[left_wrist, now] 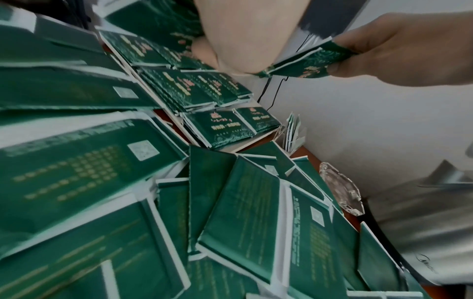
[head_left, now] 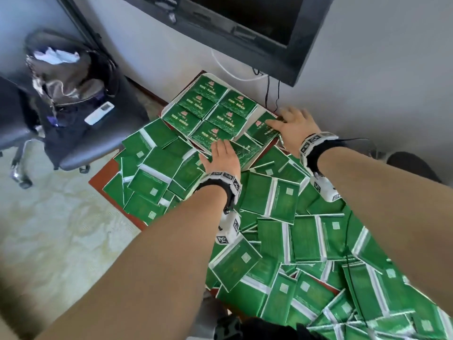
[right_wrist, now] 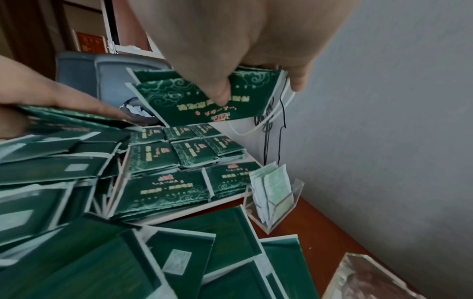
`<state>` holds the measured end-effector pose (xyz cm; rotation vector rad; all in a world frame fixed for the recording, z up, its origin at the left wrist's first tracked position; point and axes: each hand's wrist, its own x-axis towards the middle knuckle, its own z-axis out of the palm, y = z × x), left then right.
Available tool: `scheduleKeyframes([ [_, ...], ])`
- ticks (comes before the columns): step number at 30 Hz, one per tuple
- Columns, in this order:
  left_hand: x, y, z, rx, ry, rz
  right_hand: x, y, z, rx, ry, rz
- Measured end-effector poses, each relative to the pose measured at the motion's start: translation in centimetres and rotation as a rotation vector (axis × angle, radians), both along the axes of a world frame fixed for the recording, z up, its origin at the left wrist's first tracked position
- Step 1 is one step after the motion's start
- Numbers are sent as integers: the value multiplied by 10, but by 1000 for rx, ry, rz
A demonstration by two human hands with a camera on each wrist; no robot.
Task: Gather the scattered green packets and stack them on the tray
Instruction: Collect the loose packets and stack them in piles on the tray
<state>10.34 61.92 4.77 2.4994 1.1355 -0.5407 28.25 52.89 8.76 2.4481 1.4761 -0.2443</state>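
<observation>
A white tray at the table's far end carries neat stacks of green packets, face up. Loose green packets lie back up all over the red-brown table. My right hand is over the tray's right end and pinches a couple of packets, with the thumb on top and the fingers beneath. My left hand lies flat, fingers straight, on packets at the tray's near edge. In the left wrist view the held packets hang above the stacks.
A clear acrylic holder with pale sachets stands by the wall, right of the tray. A glass ashtray sits further along that edge. Cables drop from a dark screen. An office chair with a backpack stands on the left.
</observation>
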Motion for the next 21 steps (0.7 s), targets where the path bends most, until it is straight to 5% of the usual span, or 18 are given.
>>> scheduleKeyframes([
  [9, 67, 12, -51, -36, -118, -64, 55, 41, -54, -43, 80, -79],
  [21, 76, 3, -92, -50, -147, -133, 79, 48, -101, -39, 106, -41],
])
